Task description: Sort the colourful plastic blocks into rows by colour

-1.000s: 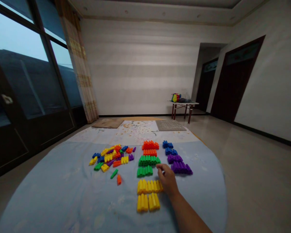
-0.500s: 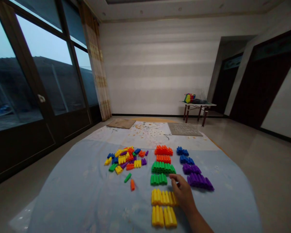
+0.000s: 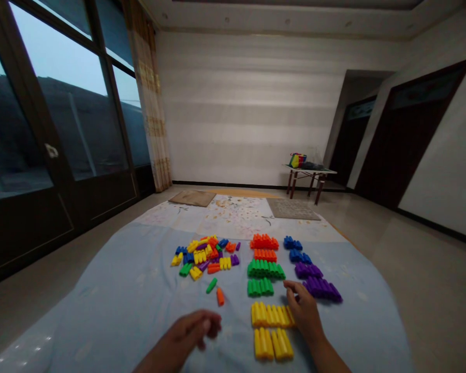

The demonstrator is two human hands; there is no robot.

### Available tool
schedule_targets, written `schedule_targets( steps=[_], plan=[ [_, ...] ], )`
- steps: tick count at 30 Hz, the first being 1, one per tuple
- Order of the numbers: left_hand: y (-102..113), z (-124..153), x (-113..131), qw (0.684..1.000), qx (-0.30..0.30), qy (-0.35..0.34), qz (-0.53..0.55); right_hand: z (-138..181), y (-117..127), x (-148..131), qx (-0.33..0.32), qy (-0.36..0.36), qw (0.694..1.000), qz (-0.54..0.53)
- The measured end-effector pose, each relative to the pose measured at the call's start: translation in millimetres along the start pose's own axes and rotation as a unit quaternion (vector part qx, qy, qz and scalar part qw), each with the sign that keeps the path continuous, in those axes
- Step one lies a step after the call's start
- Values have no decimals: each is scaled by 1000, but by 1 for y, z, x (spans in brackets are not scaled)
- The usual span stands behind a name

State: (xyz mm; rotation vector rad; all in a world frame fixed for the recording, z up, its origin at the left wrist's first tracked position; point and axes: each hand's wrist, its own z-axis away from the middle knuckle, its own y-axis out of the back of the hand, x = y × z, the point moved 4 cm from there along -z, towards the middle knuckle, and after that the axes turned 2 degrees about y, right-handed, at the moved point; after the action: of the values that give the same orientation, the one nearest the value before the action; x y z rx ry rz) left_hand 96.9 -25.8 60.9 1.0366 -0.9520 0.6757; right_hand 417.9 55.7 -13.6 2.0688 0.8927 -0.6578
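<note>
My right hand [image 3: 303, 306] hovers by the right end of the lower green row [image 3: 260, 287] and the longer yellow row [image 3: 272, 314], partly covering the yellow one. Its fingers are loosely bent and apart, with nothing seen in them. My left hand [image 3: 192, 334] is over the cloth at the front, fingers apart and holding nothing that I can see. Just beyond it lie a loose orange block [image 3: 220, 297] and a green block [image 3: 212, 285], both tube-shaped plastic. A shorter yellow row [image 3: 273, 344] lies nearest me.
A mixed heap of coloured blocks [image 3: 204, 255] lies left of the rows. Orange [image 3: 264, 241], blue [image 3: 292, 243] and purple rows [image 3: 322, 289] are farther back or right. A light blue cloth [image 3: 132, 305] covers the table; two flat mats [image 3: 192, 198] lie at its far end.
My left hand has come into view from the bottom. My right hand stays near the green and yellow rows. The view has turned slightly to the right.
</note>
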Motion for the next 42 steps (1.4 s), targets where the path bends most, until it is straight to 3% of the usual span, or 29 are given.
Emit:
schedule_targets(
  steps=[2, 4, 7, 11, 14, 19, 24, 30, 36, 42],
  plan=[
    [35, -33, -3, 981, 194, -15, -14, 1, 0, 0, 7, 2, 1000, 7],
    [60, -56, -17, 943, 330, -8, -53, 1, 1, -1, 16, 5, 1000, 12],
    [77, -75, -45, 894, 426, -3, -138, -2, 4, -7, 24, 25, 999, 12],
    [78, -80, -78, 862, 448, 22, -235, -22, -6, -39, -11, 76, 997, 2],
    [76, -78, -88, 823, 454, 55, -337, -48, -34, -76, -72, 118, 990, -3],
    [79, -78, -93, 791, 468, 91, -384, -89, -123, -123, -186, 167, 968, 17],
    [78, -80, -100, 779, 478, 100, -394, -119, -215, -140, -257, 139, 949, 116],
    [75, -79, -104, 755, 498, 95, -415, -140, -285, -149, -329, 100, 913, 219],
    [73, -80, -107, 738, 517, 81, -426, -145, -301, -148, -441, 74, 851, 276],
    [70, -81, -113, 724, 500, 74, -469, -119, -265, -152, -489, 124, 828, 244]
  ],
)
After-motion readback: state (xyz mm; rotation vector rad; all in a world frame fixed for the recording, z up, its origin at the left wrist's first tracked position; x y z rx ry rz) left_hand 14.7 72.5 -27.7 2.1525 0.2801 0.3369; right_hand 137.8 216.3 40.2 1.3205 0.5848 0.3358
